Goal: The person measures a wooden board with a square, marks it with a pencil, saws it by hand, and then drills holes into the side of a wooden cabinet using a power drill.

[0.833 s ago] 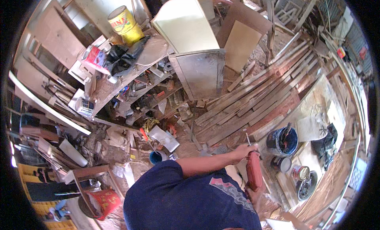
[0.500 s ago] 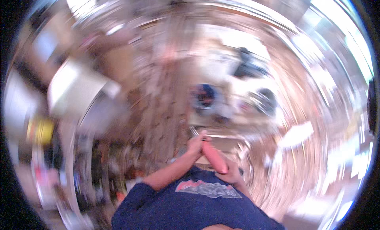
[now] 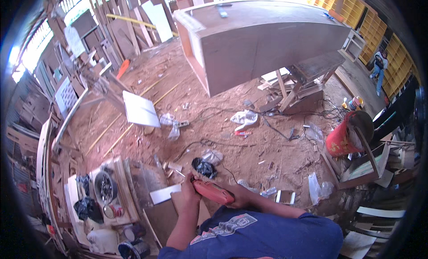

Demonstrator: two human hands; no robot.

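A red, long-bodied power tool [image 3: 214, 191] lies across in front of my chest; its exact kind is not clear. My left hand [image 3: 191, 187] is closed round its front end, where a thin pale rod points away over the floor. My right hand [image 3: 240, 195] grips the rear end, its fingers partly hidden behind the body. Just beyond the hands, on the sandy floor, sits a crumpled black plastic bag [image 3: 204, 167]. A white board piece [image 3: 165, 194] lies beside my left hand.
A long grey cabinet-like box [image 3: 267, 47] rests on a support ahead. Dark cables [image 3: 272, 125] cross the littered floor. A red drum [image 3: 341, 141] stands right; a bench [image 3: 127, 216] with a bowl [image 3: 106, 187] is at near left. Another person [image 3: 379, 69] is at far right.
The view has swung from a blurred bench area to the large box, putting the bench at near left. Both hands still hold the red power tool, now lying more crosswise.
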